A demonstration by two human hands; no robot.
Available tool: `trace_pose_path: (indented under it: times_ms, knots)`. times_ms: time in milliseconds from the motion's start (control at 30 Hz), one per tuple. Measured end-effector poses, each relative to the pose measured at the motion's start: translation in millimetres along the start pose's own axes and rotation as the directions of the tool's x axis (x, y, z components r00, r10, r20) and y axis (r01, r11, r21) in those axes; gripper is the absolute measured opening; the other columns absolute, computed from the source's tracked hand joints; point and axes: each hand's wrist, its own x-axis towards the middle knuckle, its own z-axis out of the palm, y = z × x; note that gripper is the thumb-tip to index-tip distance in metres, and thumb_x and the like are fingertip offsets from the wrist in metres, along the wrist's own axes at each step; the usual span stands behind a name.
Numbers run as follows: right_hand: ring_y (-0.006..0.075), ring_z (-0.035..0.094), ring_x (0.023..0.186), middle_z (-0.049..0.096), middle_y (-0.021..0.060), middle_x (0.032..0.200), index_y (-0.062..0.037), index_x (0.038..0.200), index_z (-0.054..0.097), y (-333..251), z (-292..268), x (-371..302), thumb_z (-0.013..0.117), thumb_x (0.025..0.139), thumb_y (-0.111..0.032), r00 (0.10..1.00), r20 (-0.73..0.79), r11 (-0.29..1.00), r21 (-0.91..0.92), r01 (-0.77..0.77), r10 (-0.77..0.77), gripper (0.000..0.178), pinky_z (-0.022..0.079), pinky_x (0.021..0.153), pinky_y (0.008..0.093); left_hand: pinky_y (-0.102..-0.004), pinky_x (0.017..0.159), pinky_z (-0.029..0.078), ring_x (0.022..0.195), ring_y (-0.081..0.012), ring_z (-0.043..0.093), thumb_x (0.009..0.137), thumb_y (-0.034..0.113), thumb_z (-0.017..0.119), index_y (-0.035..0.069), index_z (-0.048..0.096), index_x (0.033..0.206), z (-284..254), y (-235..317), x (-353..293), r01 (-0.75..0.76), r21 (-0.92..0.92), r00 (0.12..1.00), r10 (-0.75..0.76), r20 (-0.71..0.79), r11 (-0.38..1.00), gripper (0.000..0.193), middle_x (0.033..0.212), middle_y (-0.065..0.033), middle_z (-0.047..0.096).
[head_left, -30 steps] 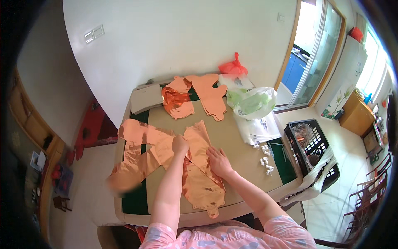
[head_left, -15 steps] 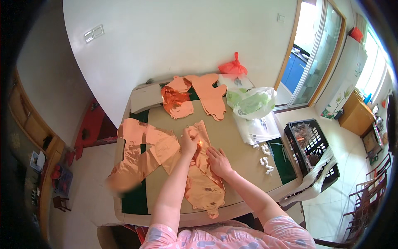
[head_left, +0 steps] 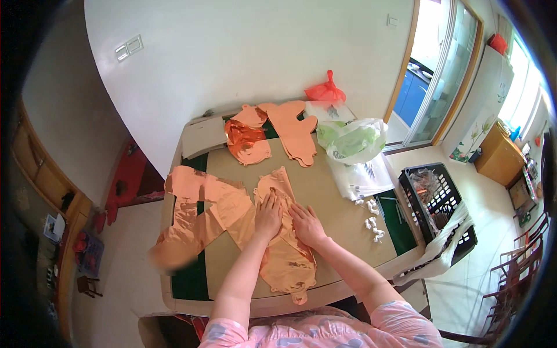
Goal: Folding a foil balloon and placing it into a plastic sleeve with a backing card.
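Copper-coloured foil forms the flat, creased piece, the front foil piece [head_left: 291, 268], which serves as the reference for all positions below. Head view: the front foil piece lies on the brown-topped surface [head_left: 342, 246], its rounded, tabbed end toward the person. The left hand [head_left: 268, 220] is laid palm down on its upper part; the fingers are extended, close together and clamped on nothing. The right hand [head_left: 307, 225] rests palm down at its right edge, fingers straight and slightly apart, likewise gripping nothing. Left of the front foil piece: a spread foil group [head_left: 187, 200] of the same colour. Beyond it: a shiny foil piece [head_left: 248, 140] and a matte foil stack [head_left: 296, 136]. Beyond it to the right: a green-and-white plastic bag [head_left: 354, 141] upon clear flat packets [head_left: 364, 182]. Right of it: small white twisted pieces [head_left: 371, 222] and, farther out, a black basket [head_left: 411, 203].
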Motion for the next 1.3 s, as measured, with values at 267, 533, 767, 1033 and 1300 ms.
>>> trace_pose_path:
  times_ms: [267, 533, 767, 1033, 1300]
  knots:
    - [0.0259, 0.038, 0.135, 0.047, 0.0115, 0.141, -0.0057, 0.132, 0.051, -6, -11, 21, 0.049, 0.093, -0.017, 0.998, 0.034, 0.996, 0.078, -0.050, 0.048, 0.041, 0.029, 0.110, 0.0507, -0.0498, 0.110, 0.029, 0.134, -0.0293, 0.038, 0.094, 0.023, 0.046, 0.004, 0.050, 0.130, -9, 5, -2, 0.014, -0.031, 1.000, -0.014, -0.006, 0.999, 0.041, 0.140, -0.0143, 0.046]
    - [0.0249, 0.037, 0.136, 0.045, 0.0085, 0.144, -0.0089, 0.135, 0.049, -1, 5, 24, 0.047, 0.095, -0.022, 0.997, 0.060, 0.999, 0.002, 0.046, -0.046, 0.043, 0.027, 0.111, 0.0525, -0.0493, 0.107, 0.032, 0.131, -0.0311, 0.041, 0.093, 0.023, 0.047, 0.007, 0.053, 0.126, -4, -2, 6, -0.003, -0.063, 0.999, 0.000, -0.046, 0.998, 0.037, 0.136, -0.0131, 0.049]
    - [0.0248, 0.038, 0.135, 0.046, 0.0090, 0.142, -0.0081, 0.134, 0.049, -5, 4, 23, 0.048, 0.095, -0.023, 0.998, 0.043, 0.998, -0.016, 0.056, -0.055, 0.042, 0.028, 0.110, 0.0528, -0.0603, 0.097, 0.035, 0.125, -0.0247, 0.046, 0.089, 0.026, 0.052, 0.013, 0.058, 0.118, 2, -28, 35, 0.027, 0.039, 0.999, -0.028, 0.029, 0.999, 0.032, 0.129, -0.0041, 0.055]
    - [0.0254, 0.038, 0.135, 0.047, 0.0106, 0.141, -0.0070, 0.134, 0.049, -4, 9, 22, 0.047, 0.095, -0.022, 0.996, 0.087, 1.000, -0.006, 0.021, -0.021, 0.042, 0.028, 0.110, 0.0521, -0.0458, 0.100, 0.038, 0.122, -0.0286, 0.048, 0.090, 0.016, 0.056, 0.008, 0.058, 0.119, -42, -63, -13, 0.394, -0.458, 0.838, -0.516, -0.176, 0.797, 0.030, 0.132, -0.0148, 0.050]
    - [0.0258, 0.039, 0.135, 0.046, 0.0107, 0.143, -0.0069, 0.136, 0.047, -1, 2, 25, 0.043, 0.096, -0.021, 0.997, 0.069, 1.000, -0.015, 0.027, -0.026, 0.043, 0.028, 0.111, 0.0506, -0.0329, 0.084, 0.047, 0.101, -0.0195, 0.057, 0.087, 0.013, 0.064, 0.004, 0.053, 0.121, -121, -52, -99, 0.283, -0.862, 0.440, -0.741, 0.507, -0.421, 0.037, 0.111, -0.0089, 0.057]
